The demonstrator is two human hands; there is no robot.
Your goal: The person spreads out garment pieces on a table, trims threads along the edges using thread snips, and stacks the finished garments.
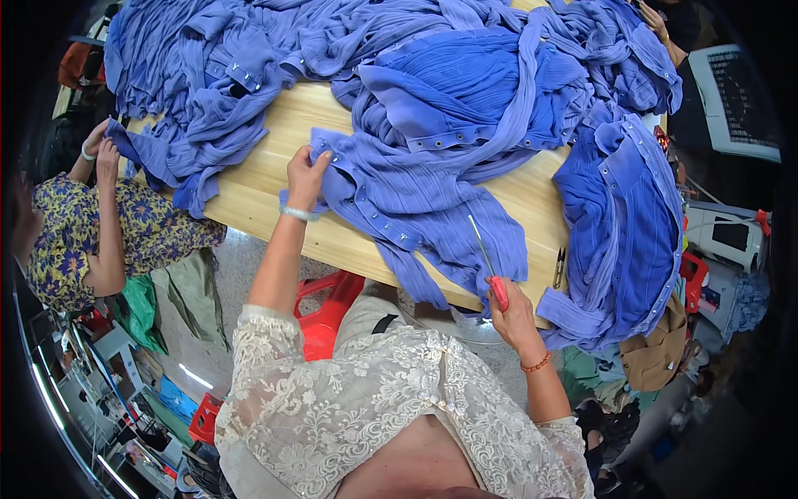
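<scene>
My left hand (307, 170) pinches the top corner of a blue pleated garment (399, 179) between thumb and fingers. A band with metal eyelets and small hooks runs down that garment's edge, and its lower end reaches over the table's near edge. My right hand (517, 318) is closed around the red handle of a screwdriver (498, 293). Its thin metal shaft points up and away, over the lower right part of the garment; its tip is too small to make out.
More blue garments lie heaped across the wooden table (324, 241); one pile (619, 224) hangs over its right side. Two small dark tools (559, 268) rest beside that pile. At the left a person in a floral top (116, 237) handles blue cloth. A red stool (320, 320) stands below.
</scene>
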